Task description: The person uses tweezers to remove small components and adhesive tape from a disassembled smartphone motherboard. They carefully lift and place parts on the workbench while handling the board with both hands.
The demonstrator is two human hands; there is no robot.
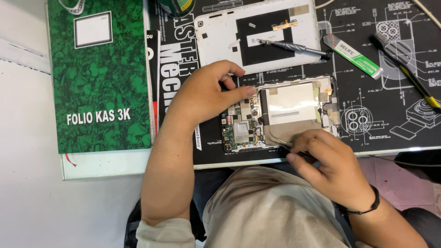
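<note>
**Prying at an opened phone on the repair mat**

Working over the opened phone (280, 112), which lies face down near the front edge of the black printed mat (367, 133). Left hand (204, 94) rests on the phone's upper left corner, fingers curled, thumb pressed flat against the frame. Right hand (328, 167) pinches a thin dark tool (301, 154), probably tweezers, tip at the lower edge by the battery (291, 103).

Done, judging by the layout: white back cover (220, 39) is off and set aside above, a screwdriver (291, 46) lying on it; circuit board (239, 131) is exposed. Left: battery and board remain seated in the frame.

1 green ledger book (98, 76) sits well to the left.
</note>
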